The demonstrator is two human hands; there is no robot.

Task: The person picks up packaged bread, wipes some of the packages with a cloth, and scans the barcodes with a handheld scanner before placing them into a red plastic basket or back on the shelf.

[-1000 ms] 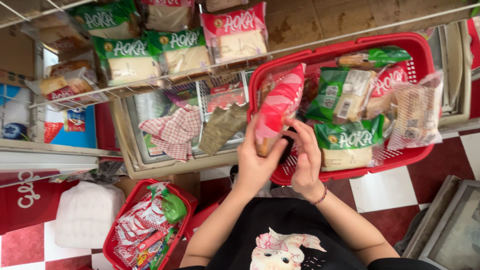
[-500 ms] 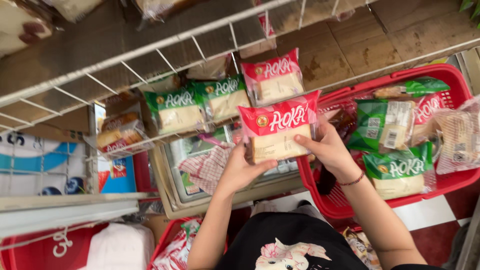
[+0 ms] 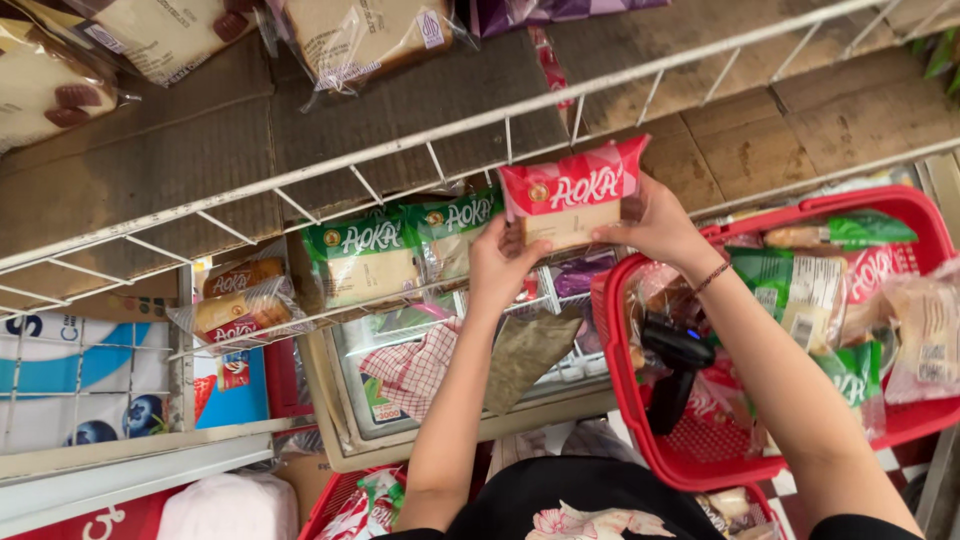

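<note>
Both hands hold one red-topped bread packet [image 3: 573,195] up against the white wire shelf [image 3: 400,150]. My left hand [image 3: 500,265] grips its lower left edge, my right hand [image 3: 655,222] its right side. The packet sits just right of two green-topped bread packets [image 3: 400,252] lined up on that shelf. Below my right forearm is a red plastic basket [image 3: 690,455] with several green and red packets and a black handheld scanner [image 3: 675,365] inside.
Upper shelf tiers lined with cardboard [image 3: 330,110] carry more wrapped bread. A glass-lidded chest freezer [image 3: 400,400] with a checked cloth stands below. A second red basket [image 3: 345,505] with packets and a white sack [image 3: 230,508] lie near the floor.
The red packet has gone from the basket up and leftwards to the wire shelf, both hands still on it. The view has tilted upward along the rack.
</note>
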